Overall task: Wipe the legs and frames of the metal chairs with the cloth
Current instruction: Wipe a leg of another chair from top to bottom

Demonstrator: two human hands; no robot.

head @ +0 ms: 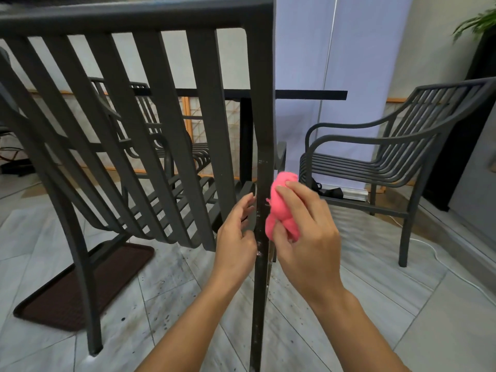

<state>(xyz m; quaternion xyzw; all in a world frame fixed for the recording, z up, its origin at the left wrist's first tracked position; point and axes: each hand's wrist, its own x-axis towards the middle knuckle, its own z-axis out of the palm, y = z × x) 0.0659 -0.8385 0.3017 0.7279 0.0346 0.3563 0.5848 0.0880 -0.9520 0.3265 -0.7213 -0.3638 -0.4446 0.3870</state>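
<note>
Cloth (281,208) of bright pink colour is seen bunched into a ball in the right hand (306,229), and the grip of this hand is closed around it, with the fingers over the top and the thumb below. The cloth is pressed against the right side of the rear leg (261,183) of the nearest metal chair (134,108), about at the height of the seat. This leg is dark grey and is marked with pale specks and scratches along its length. The left hand (236,237) is placed at the left side of the same leg; its fingers are half curled and touch or nearly touch the metal, but no object is held in it, so its grip is open.

The nearest chair is viewed from behind, and its slatted back fills the upper left of the view. A brown floor mat (80,285) is lying under its left part on the grey tiled floor (375,291). A second metal chair (389,146) with curved armrests is standing well apart at the right. A third chair (139,124) is visible through the slats, beside a dark worktop (308,94). A white cable (434,253) is lying on the floor near the right chair.
</note>
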